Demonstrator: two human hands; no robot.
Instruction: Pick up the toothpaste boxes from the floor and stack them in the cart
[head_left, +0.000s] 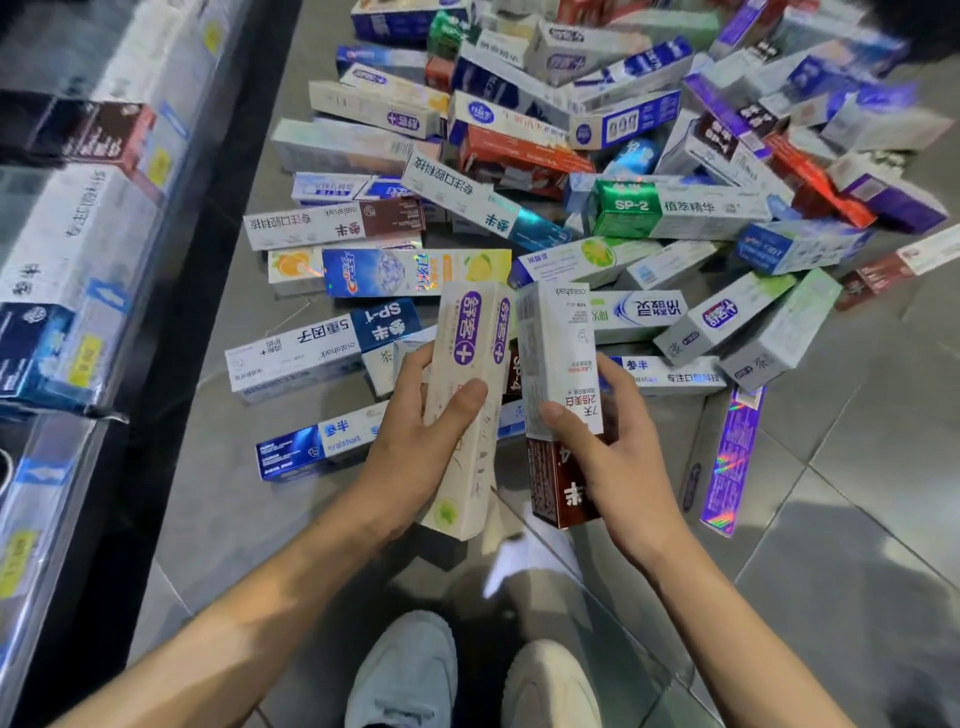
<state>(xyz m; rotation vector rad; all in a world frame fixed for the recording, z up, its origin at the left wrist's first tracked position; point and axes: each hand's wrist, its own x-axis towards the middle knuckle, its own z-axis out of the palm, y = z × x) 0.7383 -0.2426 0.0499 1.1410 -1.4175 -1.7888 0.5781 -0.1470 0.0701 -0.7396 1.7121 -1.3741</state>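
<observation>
You held one toothpaste carton in each hand at lower centre of the frame: your left hand (415, 441) was clamped around a cream box with purple lettering (470, 395), your right hand (618, 457) around a white-and-brown box (558, 400). You kept them upright and side by side, probably to square them for stacking. The remaining boxes (597, 171) lay heaped on the tiled floor (857, 519) above; the cart (78, 270), partly filled, stood at left.

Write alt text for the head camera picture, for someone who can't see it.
A person's left hand holds a cream toothpaste box and the right hand a white and brown box, above a pile of toothpaste boxes on the grey tiled floor. Stacked boxes in the cart sit left.
</observation>
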